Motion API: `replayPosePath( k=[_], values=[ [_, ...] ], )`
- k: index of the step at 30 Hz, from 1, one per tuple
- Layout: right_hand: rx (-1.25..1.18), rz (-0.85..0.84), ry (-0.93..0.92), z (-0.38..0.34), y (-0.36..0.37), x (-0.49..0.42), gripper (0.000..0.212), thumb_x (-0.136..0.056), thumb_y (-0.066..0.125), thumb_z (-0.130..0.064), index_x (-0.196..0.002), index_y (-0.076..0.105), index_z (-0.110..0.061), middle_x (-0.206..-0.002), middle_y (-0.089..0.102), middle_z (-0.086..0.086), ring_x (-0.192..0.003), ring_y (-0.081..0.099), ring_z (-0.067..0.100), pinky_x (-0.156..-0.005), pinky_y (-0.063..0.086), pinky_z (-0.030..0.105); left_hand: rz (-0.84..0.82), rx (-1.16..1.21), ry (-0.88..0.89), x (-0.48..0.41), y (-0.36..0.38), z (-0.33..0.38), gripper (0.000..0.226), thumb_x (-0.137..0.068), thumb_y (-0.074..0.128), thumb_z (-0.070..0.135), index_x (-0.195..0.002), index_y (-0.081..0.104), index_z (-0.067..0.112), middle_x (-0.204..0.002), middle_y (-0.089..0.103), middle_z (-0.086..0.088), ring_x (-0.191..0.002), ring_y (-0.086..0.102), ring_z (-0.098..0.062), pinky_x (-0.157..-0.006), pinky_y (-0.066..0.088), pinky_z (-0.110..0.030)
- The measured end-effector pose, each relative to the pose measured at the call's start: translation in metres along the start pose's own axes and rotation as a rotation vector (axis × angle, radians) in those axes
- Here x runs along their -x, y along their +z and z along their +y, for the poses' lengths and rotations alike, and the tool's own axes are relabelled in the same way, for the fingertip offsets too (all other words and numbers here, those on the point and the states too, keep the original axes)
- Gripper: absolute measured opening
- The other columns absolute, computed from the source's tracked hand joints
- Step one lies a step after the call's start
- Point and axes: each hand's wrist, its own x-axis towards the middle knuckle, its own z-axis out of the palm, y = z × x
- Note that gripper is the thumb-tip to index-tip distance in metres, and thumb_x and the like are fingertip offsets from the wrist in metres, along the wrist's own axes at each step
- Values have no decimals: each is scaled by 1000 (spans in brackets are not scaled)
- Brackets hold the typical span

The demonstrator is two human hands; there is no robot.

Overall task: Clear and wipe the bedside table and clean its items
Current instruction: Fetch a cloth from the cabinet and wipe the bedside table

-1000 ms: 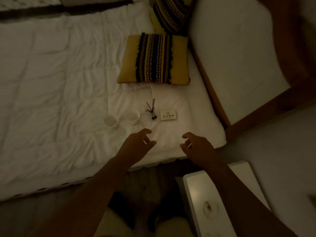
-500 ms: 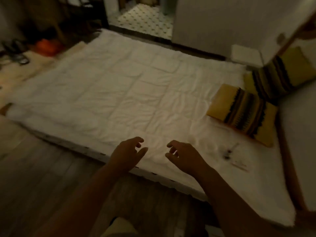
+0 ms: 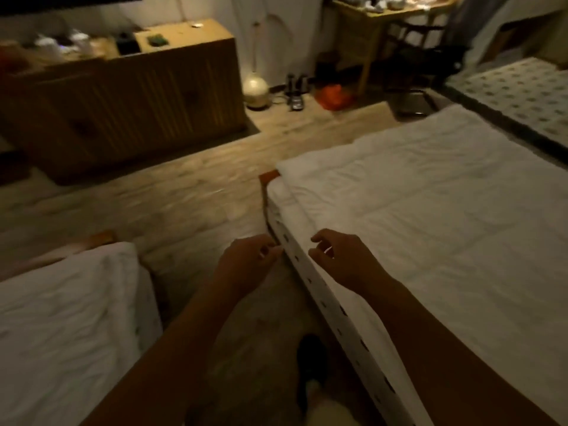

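Your left hand [image 3: 246, 261] and right hand [image 3: 345, 261] hang empty with loose fingers at lower centre, the bedside table is outside the frame, so I think you should fetch a cloth first

Bedroom, looks like a hotel or guest rm w/ twin beds: one bed [image 3: 430, 210] w/ a white quilted duvet on the right, a 2nd white-covered bed [image 3: 61, 318] at lower left, wood-look floor [image 3: 184, 192] btwn them. Long ribbed wooden sideboard [image 3: 138, 96] at the far side w/ small blurred items on top, a round lamp [image 3: 255, 87] glowing on the floor by its right end, a wooden desk [image 3: 384, 16] beyond, patterned tile floor [image 3: 522, 87] at far right
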Motion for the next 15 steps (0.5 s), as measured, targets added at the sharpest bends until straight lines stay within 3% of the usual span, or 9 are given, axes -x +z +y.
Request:
replayPosePath(
  k=[5, 15],
  values=[
    [-28, -8, -166, -44, 18, -158, 32, -89, 59, -42, -115, 61, -22, -95, 69, -5, -80, 63, 9, -74, 53, 27, 102, -36, -83, -97, -49, -65, 24, -92, 56, 42, -100, 70, 24, -92, 72, 6, -75, 62, -6, -71, 54, -29],
    [3, -100, -290, -132, 1, -457, 33, -90, 60, -42, -117, 60, -22, -97, 70, -3, -87, 66, 14, -80, 56, 38, 142, -79, -276, -308, -167, -159, 36, -94, 54, 44, -120, 62, 19, -104, 69, 0, -89, 63, -13, -82, 56, -39]
  ],
)
